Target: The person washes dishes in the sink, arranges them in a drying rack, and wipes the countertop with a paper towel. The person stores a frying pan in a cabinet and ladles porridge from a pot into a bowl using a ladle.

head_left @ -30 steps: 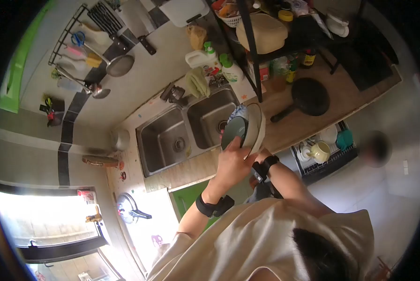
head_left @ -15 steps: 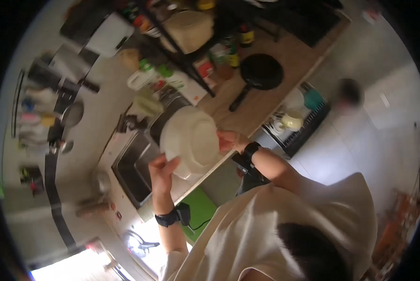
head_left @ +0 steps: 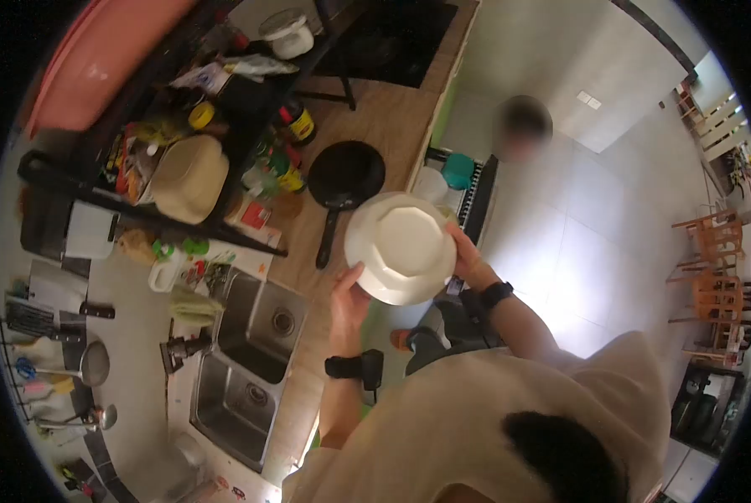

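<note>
A white plate (head_left: 401,243) is held between my two hands, its underside with an angular foot facing up. My left hand (head_left: 350,300) grips the near left rim, thumb on top. On the right rim, my right hand (head_left: 469,256) is closed round the edge; some of its fingers are hidden under the plate. Just beyond the plate, a black frying pan (head_left: 346,172) lies on the wooden counter (head_left: 308,281). Behind the plate's right side, a pulled-out dish drawer (head_left: 476,197) is partly covered; a teal container (head_left: 458,171) and white dishes show in it.
A double steel sink (head_left: 233,407) is set into the counter at the left. Above the counter stands a black rack (head_left: 250,239) with bottles and a beige basket (head_left: 189,178). A dark blurred round shape (head_left: 524,126) appears beyond the drawer.
The view has swung right, from the sink towards the drawer. The plate, in both hands, has moved away from over the sink to beside the counter's edge, near the drawer.
</note>
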Action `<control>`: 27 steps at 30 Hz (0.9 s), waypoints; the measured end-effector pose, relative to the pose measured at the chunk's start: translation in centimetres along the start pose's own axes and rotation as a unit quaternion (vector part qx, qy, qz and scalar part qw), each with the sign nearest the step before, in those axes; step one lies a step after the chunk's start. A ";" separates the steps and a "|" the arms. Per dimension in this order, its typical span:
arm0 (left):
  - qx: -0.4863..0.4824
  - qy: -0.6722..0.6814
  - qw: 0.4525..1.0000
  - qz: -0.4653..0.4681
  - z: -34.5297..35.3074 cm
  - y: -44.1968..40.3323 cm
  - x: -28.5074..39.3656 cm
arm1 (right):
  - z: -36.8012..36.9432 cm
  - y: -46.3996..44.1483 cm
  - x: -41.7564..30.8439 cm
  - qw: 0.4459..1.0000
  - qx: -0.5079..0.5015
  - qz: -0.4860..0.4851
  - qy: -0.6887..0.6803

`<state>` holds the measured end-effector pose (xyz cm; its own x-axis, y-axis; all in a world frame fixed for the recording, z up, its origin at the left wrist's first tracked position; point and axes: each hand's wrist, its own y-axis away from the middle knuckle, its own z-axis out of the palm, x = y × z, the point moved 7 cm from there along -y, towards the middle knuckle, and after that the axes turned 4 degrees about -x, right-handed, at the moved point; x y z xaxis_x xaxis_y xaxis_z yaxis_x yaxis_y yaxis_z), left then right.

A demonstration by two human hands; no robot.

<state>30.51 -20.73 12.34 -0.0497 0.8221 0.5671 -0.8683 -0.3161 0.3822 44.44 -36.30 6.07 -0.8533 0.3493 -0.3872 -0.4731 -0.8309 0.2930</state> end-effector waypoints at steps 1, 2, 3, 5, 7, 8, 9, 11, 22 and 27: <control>-0.007 -0.003 1.000 -0.029 0.3 -1.7 -1.8 | -1.6 0.5 -1.8 1.000 0.011 0.002 0.010; -0.026 0.008 0.999 -0.046 1.6 -3.0 -3.1 | -3.2 1.1 -3.4 1.000 0.024 0.006 0.018; -0.042 0.020 0.997 -0.062 3.1 -4.4 -4.5 | -5.1 1.5 -5.0 0.999 0.033 0.015 0.015; -0.064 0.030 0.994 -0.083 5.1 -7.3 -7.3 | -8.6 1.3 -8.1 0.998 0.049 0.033 0.012; -0.075 0.026 0.993 -0.090 5.0 -10.8 -10.9 | -8.8 1.3 -11.1 0.998 0.032 0.048 0.036; -0.092 0.018 0.994 -0.064 5.5 -12.6 -12.1 | -9.9 1.0 -12.5 0.996 0.031 0.056 0.063; -0.108 0.047 0.992 -0.055 5.4 -14.5 -13.9 | -10.8 0.1 -14.3 0.993 0.029 0.064 0.091; -0.058 0.054 0.995 -0.066 5.2 -17.4 -16.5 | -12.3 -1.1 -16.7 0.992 0.044 0.088 0.074; 0.120 0.130 0.976 -0.125 2.1 -31.2 -25.8 | -23.5 -9.1 -21.7 0.984 0.100 0.124 0.086; 0.166 0.120 0.972 -0.117 -2.5 -36.7 -27.7 | -27.6 -13.7 -20.3 0.977 0.136 0.156 0.056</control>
<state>62.51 -30.73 -19.25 -0.0191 0.9639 0.2656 -0.6645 -0.2108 0.7170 74.32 -43.94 -14.17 -0.9431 0.0360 -0.3306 -0.2481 -0.7382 0.6273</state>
